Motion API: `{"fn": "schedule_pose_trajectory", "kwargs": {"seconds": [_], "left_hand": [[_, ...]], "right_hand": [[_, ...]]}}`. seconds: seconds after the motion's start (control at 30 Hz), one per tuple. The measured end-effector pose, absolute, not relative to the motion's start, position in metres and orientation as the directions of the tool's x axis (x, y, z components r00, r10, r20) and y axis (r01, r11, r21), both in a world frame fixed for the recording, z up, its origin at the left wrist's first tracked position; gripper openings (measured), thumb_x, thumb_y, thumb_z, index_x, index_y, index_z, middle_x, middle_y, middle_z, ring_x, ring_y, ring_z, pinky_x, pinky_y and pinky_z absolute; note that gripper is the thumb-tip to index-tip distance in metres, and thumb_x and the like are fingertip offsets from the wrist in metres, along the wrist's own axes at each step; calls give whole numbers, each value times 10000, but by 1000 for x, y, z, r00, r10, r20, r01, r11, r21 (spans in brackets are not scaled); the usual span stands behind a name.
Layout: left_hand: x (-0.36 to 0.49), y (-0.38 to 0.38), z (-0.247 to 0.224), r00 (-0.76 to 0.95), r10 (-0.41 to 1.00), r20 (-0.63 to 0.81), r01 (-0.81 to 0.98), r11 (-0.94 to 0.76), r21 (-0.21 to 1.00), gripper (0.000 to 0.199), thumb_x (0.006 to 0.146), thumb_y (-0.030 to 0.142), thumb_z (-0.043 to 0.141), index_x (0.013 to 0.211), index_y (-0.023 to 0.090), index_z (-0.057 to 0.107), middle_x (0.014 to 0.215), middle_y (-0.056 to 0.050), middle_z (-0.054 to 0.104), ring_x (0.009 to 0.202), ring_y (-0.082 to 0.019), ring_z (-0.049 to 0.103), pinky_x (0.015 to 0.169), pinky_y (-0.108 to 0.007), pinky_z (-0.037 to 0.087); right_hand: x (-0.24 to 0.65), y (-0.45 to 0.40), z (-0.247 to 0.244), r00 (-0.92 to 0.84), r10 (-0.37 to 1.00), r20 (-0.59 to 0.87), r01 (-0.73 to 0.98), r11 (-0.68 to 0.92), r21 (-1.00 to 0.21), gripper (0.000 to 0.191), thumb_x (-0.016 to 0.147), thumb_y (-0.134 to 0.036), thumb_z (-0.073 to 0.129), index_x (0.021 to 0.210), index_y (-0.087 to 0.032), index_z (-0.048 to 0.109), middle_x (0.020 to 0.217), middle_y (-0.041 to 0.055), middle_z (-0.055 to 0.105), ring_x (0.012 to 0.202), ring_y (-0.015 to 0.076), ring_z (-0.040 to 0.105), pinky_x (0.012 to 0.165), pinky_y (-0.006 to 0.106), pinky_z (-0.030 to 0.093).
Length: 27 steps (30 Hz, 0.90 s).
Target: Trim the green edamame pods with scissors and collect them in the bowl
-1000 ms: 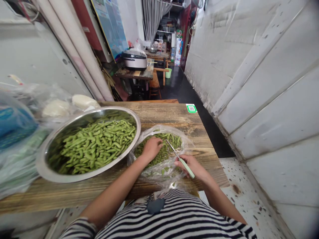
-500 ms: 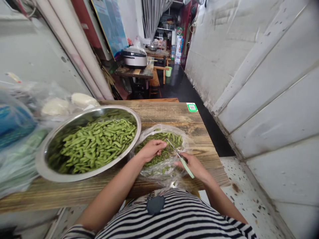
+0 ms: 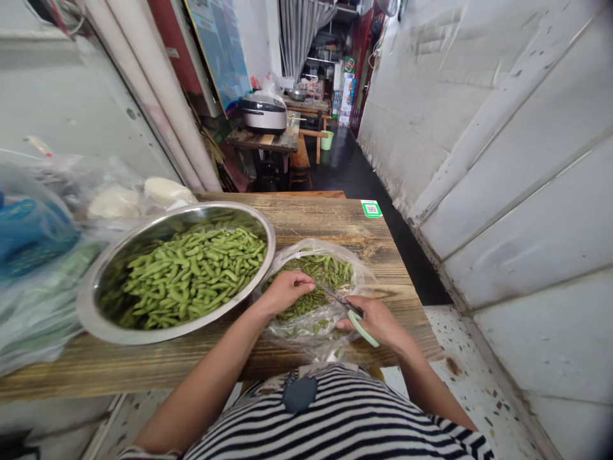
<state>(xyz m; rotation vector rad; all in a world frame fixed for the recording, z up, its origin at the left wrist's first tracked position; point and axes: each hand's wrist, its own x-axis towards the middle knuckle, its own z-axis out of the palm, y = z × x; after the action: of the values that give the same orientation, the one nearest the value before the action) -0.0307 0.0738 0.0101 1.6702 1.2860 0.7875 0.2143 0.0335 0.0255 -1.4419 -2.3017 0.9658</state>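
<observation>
Right hand is closing its grip on green-handled scissors, left hand is narrowly pinching edamame pods in a plastic bag, trimming underway, next snip needing pods lined up at the blades.

edamame pods: bright green | scissors handles: pale green | shirt: black-white stripes | tabletop: brown woodgrain

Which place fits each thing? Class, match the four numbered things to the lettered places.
Things:
1. steel bowl
2. green-handled scissors
3. QR code sticker
4. rice cooker

Places:
A. in the right hand
B. on a second table down the passage
C. at the far right corner of the wooden table
D. on the wooden table's left side, holding green pods

Pairs: 1-D, 2-A, 3-C, 4-B
</observation>
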Motion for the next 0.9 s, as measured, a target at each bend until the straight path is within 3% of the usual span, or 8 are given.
{"fn": "schedule_pose_trajectory", "kwargs": {"seconds": [0.2, 0.43, 0.7, 0.9], "left_hand": [[-38, 73, 17, 331, 943, -10, 377, -123, 918, 218, 721, 360, 634, 748, 161, 717, 710, -27, 648, 684, -160, 556, 667, -257, 412], [-40, 69, 28, 389, 920, -54, 333, -85, 939, 225, 717, 375, 646, 725, 157, 702, 714, -24, 644, 689, -156, 554, 673, -250, 405], [-40, 66, 30, 377, 924, -66, 331, -68, 941, 242, 713, 385, 644, 722, 150, 702, 688, -18, 628, 664, -150, 524, 638, -246, 389], [-39, 64, 40, 370, 927, -66, 341, -70, 938, 216, 680, 365, 671, 714, 156, 713, 611, 2, 577, 586, -130, 482, 568, -231, 361]], "right_hand": [[213, 32, 26, -485, 868, -104, 636, 268, -724, 333, 744, -482, 647, 890, -184, 673, 712, 9, 612, 655, 166, 519, 615, 223, 355], [211, 30, 27, -523, 845, -115, 566, 244, -788, 335, 758, -484, 640, 852, -164, 675, 670, -18, 566, 641, 145, 484, 592, 205, 340], [213, 30, 29, -509, 859, -59, 632, 327, -702, 392, 744, -505, 660, 949, -171, 667, 752, 21, 618, 646, 158, 512, 604, 223, 356], [214, 30, 31, -547, 837, -17, 625, 395, -674, 300, 782, -456, 633, 891, -177, 664, 747, 31, 633, 618, 150, 508, 580, 222, 343]]}}
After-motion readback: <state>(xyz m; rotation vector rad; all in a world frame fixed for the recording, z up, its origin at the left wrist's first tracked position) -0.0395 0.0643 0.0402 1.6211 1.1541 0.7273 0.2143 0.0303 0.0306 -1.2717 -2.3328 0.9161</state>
